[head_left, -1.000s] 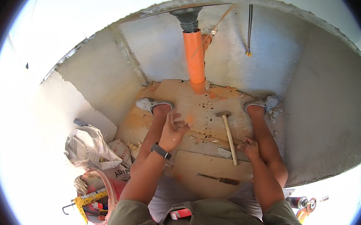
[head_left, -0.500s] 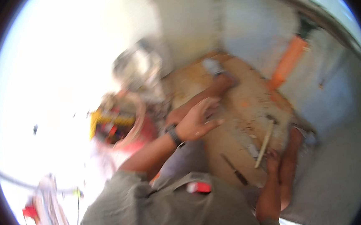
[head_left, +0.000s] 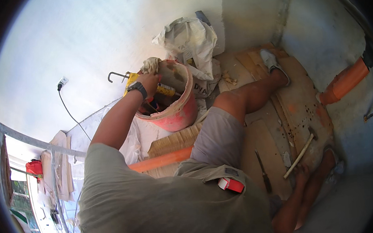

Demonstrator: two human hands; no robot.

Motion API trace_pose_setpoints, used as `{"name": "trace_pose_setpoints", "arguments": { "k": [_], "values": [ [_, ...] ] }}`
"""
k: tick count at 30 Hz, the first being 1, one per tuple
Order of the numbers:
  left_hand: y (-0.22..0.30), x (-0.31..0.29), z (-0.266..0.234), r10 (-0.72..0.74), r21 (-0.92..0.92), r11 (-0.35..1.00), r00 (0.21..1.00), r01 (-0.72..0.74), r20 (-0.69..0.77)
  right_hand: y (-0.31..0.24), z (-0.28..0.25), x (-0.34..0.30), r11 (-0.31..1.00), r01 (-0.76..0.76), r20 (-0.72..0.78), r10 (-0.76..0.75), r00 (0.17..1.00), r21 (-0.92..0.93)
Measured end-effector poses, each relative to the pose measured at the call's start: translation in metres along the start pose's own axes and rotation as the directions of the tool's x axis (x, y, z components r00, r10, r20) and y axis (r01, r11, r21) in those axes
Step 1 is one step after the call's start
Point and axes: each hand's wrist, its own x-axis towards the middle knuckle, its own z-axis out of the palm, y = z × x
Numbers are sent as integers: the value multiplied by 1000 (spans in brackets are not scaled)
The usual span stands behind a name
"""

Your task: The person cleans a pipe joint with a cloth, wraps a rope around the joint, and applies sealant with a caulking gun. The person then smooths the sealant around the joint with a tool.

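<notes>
My left hand point(head_left: 150, 84), with a dark watch on its wrist, reaches into the red bucket point(head_left: 182, 114) and is closed around a yellow caulking gun point(head_left: 165, 90). The gun's bent metal rod sticks out past the bucket's left rim. A crumpled, dirty rag point(head_left: 151, 65) lies on the rim just beyond the hand. Other contents of the bucket are in shadow. At the lower right, my right hand point(head_left: 302, 174) rests low beside my shin, its fingers loosely extended and partly visible. Next to it a hammer point(head_left: 301, 155) with a pale handle lies on the cardboard.
A chisel-like tool point(head_left: 264, 171) with a dark handle lies on the cardboard floor cover point(head_left: 257, 142). Behind the bucket stands a white sack point(head_left: 196, 46). An orange pipe point(head_left: 346, 81) meets the right wall; another orange pipe point(head_left: 163, 159) lies by my thigh. A metal railing point(head_left: 32, 139) curves at left.
My left hand has moved from in front of my leg into the bucket and taken hold of the caulking gun. The view has turned left; my right hand stays beside the hammer.
</notes>
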Motion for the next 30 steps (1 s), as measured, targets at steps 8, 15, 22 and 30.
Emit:
{"name": "trace_pose_setpoints", "arguments": {
  "k": [8, 15, 22, 30],
  "values": [
    [-25, 55, 62, -129, 132, 985, 983, 112, 133, -7, 6, -17, 966, 100, -15, -106, 994, -237],
    [-33, -23, -45, -68, 230, 972, 995, 50, 68, -14, 11, -23, 919, 52, -74, -88, 993, -390],
    [-30, -144, -161, -94, -218, 975, 969, 43, -228, -29, 18, -32, 888, 131, -62, -176, 982, -442],
    [58, -121, -179, 262, -923, 152, 914, -355, -308, -49, 21, -41, 948, 67, -60, -90, 994, -311]
  ]
}}
